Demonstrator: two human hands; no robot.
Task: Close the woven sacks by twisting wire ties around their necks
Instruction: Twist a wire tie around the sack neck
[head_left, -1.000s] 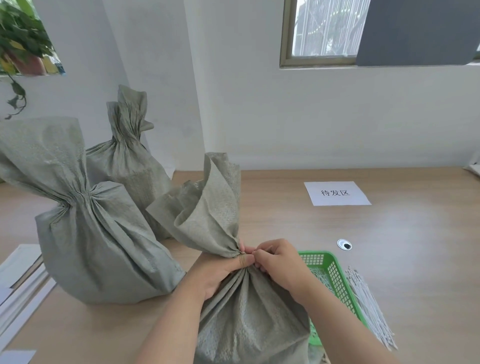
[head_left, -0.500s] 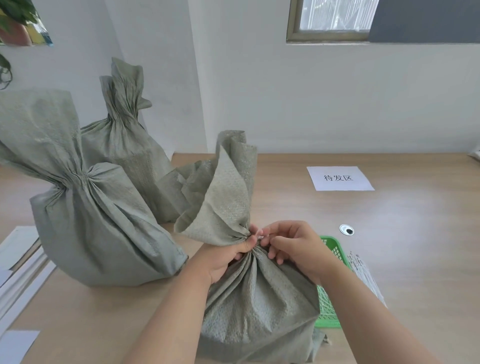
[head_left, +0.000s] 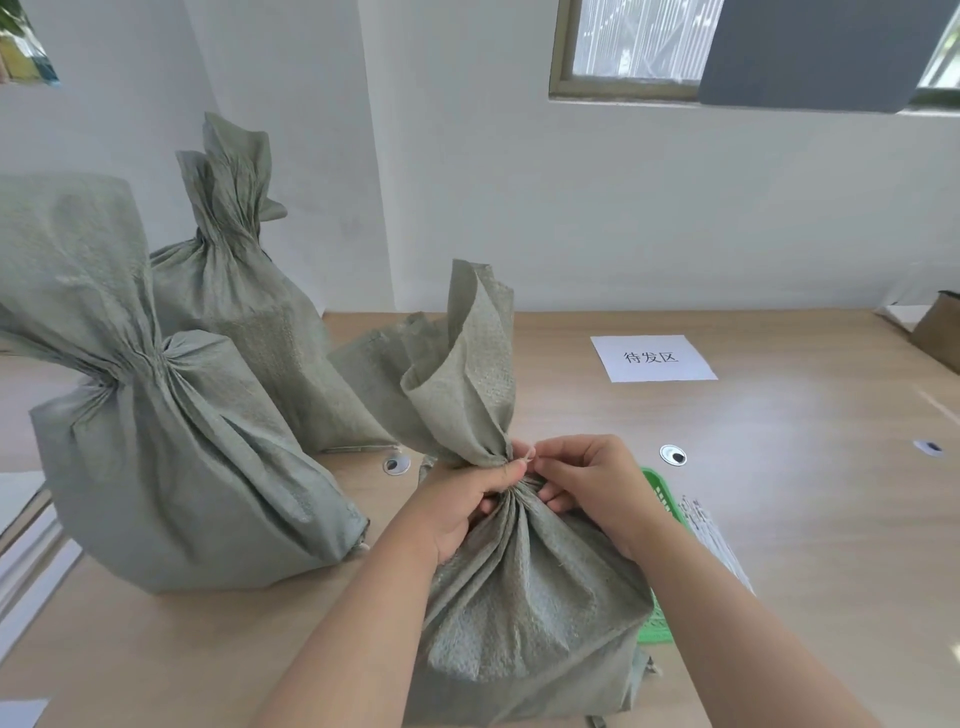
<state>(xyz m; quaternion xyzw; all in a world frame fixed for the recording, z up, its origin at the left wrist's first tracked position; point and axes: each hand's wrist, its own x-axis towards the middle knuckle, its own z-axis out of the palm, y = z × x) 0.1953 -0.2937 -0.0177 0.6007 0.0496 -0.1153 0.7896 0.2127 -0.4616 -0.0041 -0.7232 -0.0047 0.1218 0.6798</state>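
One sack (head_left: 524, 597) stands nearest me on the table (head_left: 779, 493); my left hand (head_left: 465, 501) grips its neck while my right hand (head_left: 592, 480) pinches the tie (head_left: 528, 458) there. Two more sacks (head_left: 171, 457) sit left of it, a basket (head_left: 660, 493) just right, a label (head_left: 652, 357) beyond

Pretty plain: left hand (head_left: 467, 499) and right hand (head_left: 592, 483) both bare, forearms bare to the frame's bottom edge.
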